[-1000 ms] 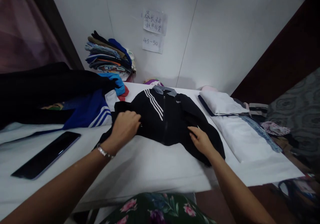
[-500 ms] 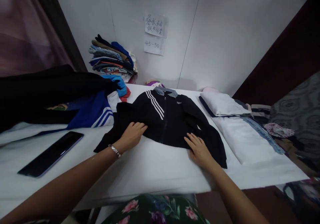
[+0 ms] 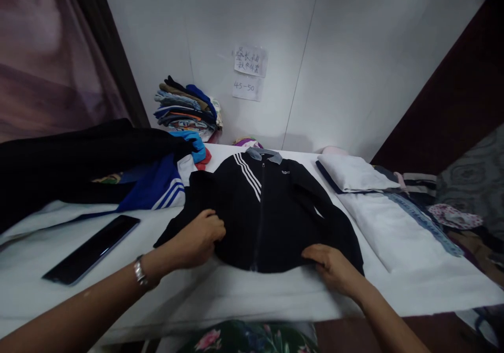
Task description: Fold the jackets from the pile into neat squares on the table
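A black zip jacket [image 3: 244, 221] with a grey collar and three white diagonal stripes lies front side up on the white table [image 3: 220, 295], collar toward the wall. My left hand [image 3: 202, 237], a metal band on its wrist, is closed on the jacket's hem at the left side. At the hem's right corner, my right hand [image 3: 328, 263] pinches the fabric between thumb and fingers. Between the two hands the hem is raised toward me and the zip runs down the middle. The sleeves spread out to either side.
A phone [image 3: 92, 248] lies at the left, below a heap of black and blue clothes [image 3: 145, 185]. Folded clothes are stacked [image 3: 187, 111] against the wall. White folded garments [image 3: 354, 174] lie on the right. Paper signs [image 3: 248, 74] hang on the wall.
Both hands have gone from lying flat on the jacket to gripping its hem. The hem has been drawn toward me and lifted, and the jacket front looks longer. The view has shifted slightly.
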`<state>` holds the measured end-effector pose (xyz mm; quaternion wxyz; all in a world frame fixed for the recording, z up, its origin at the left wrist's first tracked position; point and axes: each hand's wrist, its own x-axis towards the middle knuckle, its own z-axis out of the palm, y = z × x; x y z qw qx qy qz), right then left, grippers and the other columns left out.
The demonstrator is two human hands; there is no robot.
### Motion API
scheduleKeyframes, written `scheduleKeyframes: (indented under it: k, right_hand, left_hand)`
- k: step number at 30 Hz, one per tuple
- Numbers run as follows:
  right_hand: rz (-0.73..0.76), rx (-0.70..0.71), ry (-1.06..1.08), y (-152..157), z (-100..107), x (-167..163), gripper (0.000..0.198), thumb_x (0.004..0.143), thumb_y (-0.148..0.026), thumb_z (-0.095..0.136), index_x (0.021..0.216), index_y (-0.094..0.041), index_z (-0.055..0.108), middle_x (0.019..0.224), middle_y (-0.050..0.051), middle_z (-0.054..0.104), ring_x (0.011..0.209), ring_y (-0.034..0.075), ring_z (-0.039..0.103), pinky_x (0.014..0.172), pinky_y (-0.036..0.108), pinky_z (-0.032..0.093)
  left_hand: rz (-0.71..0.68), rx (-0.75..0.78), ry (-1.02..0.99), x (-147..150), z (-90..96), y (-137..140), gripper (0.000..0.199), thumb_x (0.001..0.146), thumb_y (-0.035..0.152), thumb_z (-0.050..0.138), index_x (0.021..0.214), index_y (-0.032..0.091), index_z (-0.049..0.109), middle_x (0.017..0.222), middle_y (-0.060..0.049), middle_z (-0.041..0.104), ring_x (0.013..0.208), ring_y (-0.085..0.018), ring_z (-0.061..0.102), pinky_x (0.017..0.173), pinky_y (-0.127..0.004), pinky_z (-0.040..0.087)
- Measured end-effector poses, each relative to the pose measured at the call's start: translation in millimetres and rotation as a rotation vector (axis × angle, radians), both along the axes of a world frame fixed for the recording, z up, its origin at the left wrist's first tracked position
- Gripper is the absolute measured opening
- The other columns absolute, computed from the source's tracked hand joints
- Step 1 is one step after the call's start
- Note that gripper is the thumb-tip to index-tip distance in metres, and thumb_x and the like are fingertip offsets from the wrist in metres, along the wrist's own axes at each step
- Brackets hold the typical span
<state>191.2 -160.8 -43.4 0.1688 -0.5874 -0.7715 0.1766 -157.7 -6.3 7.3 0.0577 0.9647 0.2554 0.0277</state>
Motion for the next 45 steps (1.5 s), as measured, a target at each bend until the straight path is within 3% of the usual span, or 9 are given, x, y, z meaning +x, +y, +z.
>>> scheduleKeyframes:
  k: [4, 8, 14, 20, 25, 31, 35, 40, 45]
  right_hand:
    - [-0.016, -0.126, -0.028, -18, 0, -17, 0.063, 0.062, 0.0, 0.048, 0.118, -0.021, 0.066, 0.128, 0.009, 0.06, 0.119, 0.025, 0.055, 0.104, 0.042, 0.042]
    - [-0.088, -0.069, 0.168, -18, 4, -5, 0.045, 0.078, -0.018, 0.054, 0.121, -0.024, 0.063, 0.126, 0.008, 0.062, 0.121, 0.024, 0.054, 0.107, 0.045, 0.039]
    - [-0.522, 0.132, -0.041, -6, -28, 44, 0.04, 0.086, -0.031, 0.046, 0.116, -0.012, 0.064, 0.117, 0.015, 0.065, 0.109, 0.027, 0.061, 0.098, 0.043, 0.047]
    - [-0.66, 0.306, -0.313, -1, -51, 51, 0.044, 0.086, -0.032, 0.047, 0.121, -0.008, 0.059, 0.121, 0.021, 0.06, 0.112, 0.032, 0.057, 0.095, 0.047, 0.046]
    - [-0.728, 0.174, -0.122, 3, -48, 60, 0.046, 0.085, -0.032, 0.05, 0.126, -0.015, 0.056, 0.103, 0.012, 0.068, 0.094, 0.025, 0.066, 0.082, 0.037, 0.052]
    - [-0.799, 0.125, 0.159, 1, -46, 64, 0.042, 0.079, -0.037, 0.054, 0.112, -0.016, 0.066, 0.081, 0.007, 0.071, 0.075, 0.022, 0.068, 0.069, 0.033, 0.053]
    - [-0.746, 0.14, 0.2, -6, -41, 66, 0.041, 0.081, -0.041, 0.053, 0.111, -0.016, 0.066, 0.089, 0.009, 0.071, 0.08, 0.023, 0.067, 0.072, 0.035, 0.054]
    - [-0.862, 0.422, 0.027, -14, -38, 95, 0.05, 0.085, -0.048, 0.044, 0.117, -0.013, 0.06, 0.118, 0.017, 0.062, 0.107, 0.029, 0.059, 0.087, 0.042, 0.05]
    - [-0.985, 0.181, 0.008, -14, -57, 117, 0.063, 0.08, -0.05, 0.048, 0.126, -0.007, 0.054, 0.107, 0.019, 0.066, 0.096, 0.03, 0.064, 0.08, 0.042, 0.051]
  left_hand:
    - [0.0, -0.25, 0.052, -15, -15.2, -35, 0.021, 0.06, 0.0, 0.046, 0.063, 0.02, 0.051, 0.071, 0.0, 0.06, 0.071, -0.016, 0.055, 0.08, -0.032, 0.043]
    - [0.154, -0.322, -0.104, -25, -17.8, -31, 0.015, 0.081, 0.019, 0.046, 0.078, 0.023, 0.06, 0.082, -0.001, 0.064, 0.078, -0.016, 0.059, 0.075, -0.029, 0.046]
    - [0.673, 0.042, -0.304, -49, -29.9, 5, 0.035, 0.085, 0.044, 0.043, 0.103, 0.019, 0.06, 0.107, -0.01, 0.063, 0.103, -0.026, 0.057, 0.086, -0.038, 0.046]
    - [0.786, 0.274, -0.256, -59, -46.9, 14, 0.049, 0.086, 0.043, 0.042, 0.124, 0.012, 0.05, 0.128, -0.022, 0.053, 0.114, -0.036, 0.053, 0.087, -0.047, 0.046]
    - [0.907, -0.022, -0.217, -71, -45.1, 19, 0.045, 0.085, 0.043, 0.043, 0.121, 0.018, 0.051, 0.087, -0.013, 0.07, 0.067, -0.027, 0.066, 0.054, -0.034, 0.046]
    - [1.091, -0.092, -0.123, -99, -25.5, 35, 0.033, 0.084, 0.041, 0.04, 0.103, 0.022, 0.06, 0.08, -0.005, 0.07, 0.071, -0.027, 0.065, 0.058, -0.033, 0.045]
    - [1.043, -0.094, -0.033, -107, -25.9, 35, 0.028, 0.08, 0.041, 0.044, 0.09, 0.022, 0.061, 0.071, -0.004, 0.068, 0.07, -0.029, 0.066, 0.059, -0.036, 0.047]
    - [0.967, 0.1, -0.2, -97, -27.5, 22, 0.034, 0.08, 0.048, 0.04, 0.096, 0.024, 0.059, 0.095, -0.008, 0.07, 0.089, -0.034, 0.065, 0.071, -0.047, 0.051]
    - [0.748, 0.091, -0.426, -64, -28.8, 1, 0.034, 0.081, 0.046, 0.043, 0.103, 0.025, 0.059, 0.112, -0.008, 0.066, 0.108, -0.029, 0.059, 0.094, -0.045, 0.046]
